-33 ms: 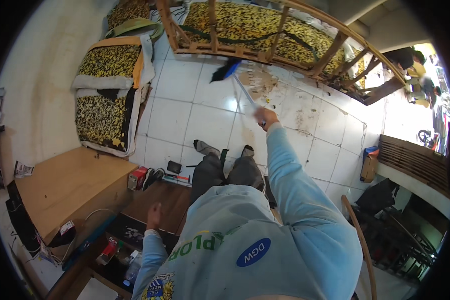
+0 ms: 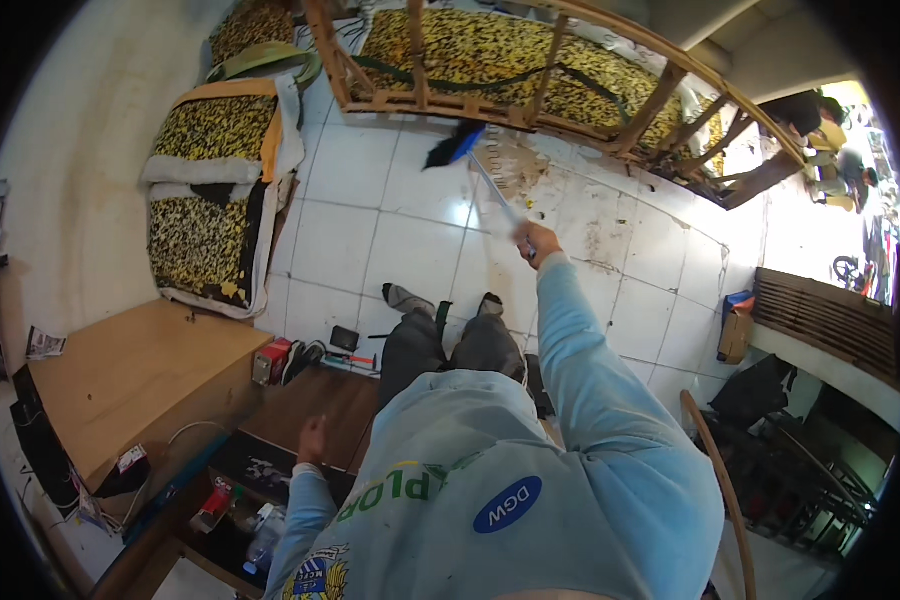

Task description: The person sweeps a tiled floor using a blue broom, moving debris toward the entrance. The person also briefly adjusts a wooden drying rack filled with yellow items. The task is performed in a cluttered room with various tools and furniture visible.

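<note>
My right hand (image 2: 537,243) is closed around the pale handle of a broom (image 2: 492,186), arm stretched forward over the floor. At the far end of that handle, a blue broom head (image 2: 462,146) with black bristles rests against the white tiles, just in front of a wooden frame (image 2: 410,104). Brown stains and bits of dirt (image 2: 528,180) mark the tiles to the right of the broom. My left hand (image 2: 312,440) hangs low above a dark brown wooden surface (image 2: 310,400), holding nothing, its fingers loosely apart.
Yellow-and-black patterned cushions (image 2: 206,235) stand at the left. A light wooden board (image 2: 160,375) lies nearer. By my feet are a red box (image 2: 271,362) and an orange-handled tool (image 2: 360,361). At right are a cardboard box (image 2: 736,335), a slatted bench (image 2: 820,325) and a black bag (image 2: 755,390).
My right hand and the broom head have shifted slightly to the right and nearer to me. The left hand has hardly moved.
</note>
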Available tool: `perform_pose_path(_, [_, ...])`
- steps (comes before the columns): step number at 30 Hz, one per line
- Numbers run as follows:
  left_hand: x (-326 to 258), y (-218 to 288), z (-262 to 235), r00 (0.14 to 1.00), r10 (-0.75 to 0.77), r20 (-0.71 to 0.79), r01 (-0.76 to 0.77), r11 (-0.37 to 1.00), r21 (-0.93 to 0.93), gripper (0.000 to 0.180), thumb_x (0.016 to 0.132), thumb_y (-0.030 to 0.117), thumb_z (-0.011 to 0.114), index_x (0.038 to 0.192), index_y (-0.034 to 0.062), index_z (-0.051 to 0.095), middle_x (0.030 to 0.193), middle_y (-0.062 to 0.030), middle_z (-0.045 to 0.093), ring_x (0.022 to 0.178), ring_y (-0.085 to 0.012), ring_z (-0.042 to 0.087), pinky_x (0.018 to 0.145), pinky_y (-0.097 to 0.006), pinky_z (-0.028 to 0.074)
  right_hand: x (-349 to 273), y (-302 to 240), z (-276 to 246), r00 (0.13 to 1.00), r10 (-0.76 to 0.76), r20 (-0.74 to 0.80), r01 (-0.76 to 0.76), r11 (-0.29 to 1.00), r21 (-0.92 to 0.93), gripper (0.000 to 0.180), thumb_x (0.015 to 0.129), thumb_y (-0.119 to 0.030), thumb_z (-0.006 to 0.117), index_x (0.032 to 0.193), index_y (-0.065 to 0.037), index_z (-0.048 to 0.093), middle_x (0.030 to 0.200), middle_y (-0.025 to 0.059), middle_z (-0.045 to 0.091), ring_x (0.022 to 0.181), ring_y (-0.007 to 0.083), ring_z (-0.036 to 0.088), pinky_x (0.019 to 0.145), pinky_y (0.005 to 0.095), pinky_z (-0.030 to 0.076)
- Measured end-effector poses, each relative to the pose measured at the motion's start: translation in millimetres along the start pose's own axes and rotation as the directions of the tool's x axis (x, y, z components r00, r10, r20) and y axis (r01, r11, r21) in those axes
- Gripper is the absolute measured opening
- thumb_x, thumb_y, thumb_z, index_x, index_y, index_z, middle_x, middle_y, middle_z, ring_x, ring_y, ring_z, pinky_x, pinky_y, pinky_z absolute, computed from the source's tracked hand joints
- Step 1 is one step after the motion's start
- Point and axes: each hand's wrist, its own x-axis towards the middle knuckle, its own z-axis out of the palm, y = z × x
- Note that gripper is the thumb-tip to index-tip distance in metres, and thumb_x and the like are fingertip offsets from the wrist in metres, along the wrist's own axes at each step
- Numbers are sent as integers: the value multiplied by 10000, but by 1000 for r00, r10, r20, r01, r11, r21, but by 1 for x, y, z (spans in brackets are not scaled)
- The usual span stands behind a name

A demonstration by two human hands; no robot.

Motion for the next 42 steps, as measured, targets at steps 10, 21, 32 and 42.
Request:
perform_pose_path(10, [-54,65,96,984,144,108,-146,989,6,482,954,354,581,1283,2,561,1143,-117,639,966,-193,602,800,-321,496,-63,-34,-132,992,-122,-22,116,977,-180,498,901,-105,573,1386,-76,465,906,144,637,484,77,410,364,201,323])
perform_pose_path(21, [-1,143,82,942,321,94,-331,936,122,475,940,354,592,1245,-10,585,1109,-155,660,999,-213,620,870,-319,478,-93,43,-28,962,119,245,17,873,-488,464,868,-54,637,1324,-43,550,843,140,683,482,77,455,376,218,348])
perform_pose_path(32, [44,224,48,933,358,-19,-358,934,7,437,941,346,600,1197,-8,594,905,-57,643,736,-124,569,676,-280,470,-91,-23,-131,999,52,-16,-52,835,-548,472,885,-99,626,1348,-75,537,840,114,670,465,66,430,366,214,344])
perform_pose_path(42, [13,201,107,949,305,-72,-303,952,38,399,942,331,598,1169,5,620,967,-70,655,823,-135,601,760,-293,488,-79,-120,-236,991,-57,-119,-18,836,-548,524,864,-46,624,1373,-80,508,791,103,657,468,78,456,366,224,339])
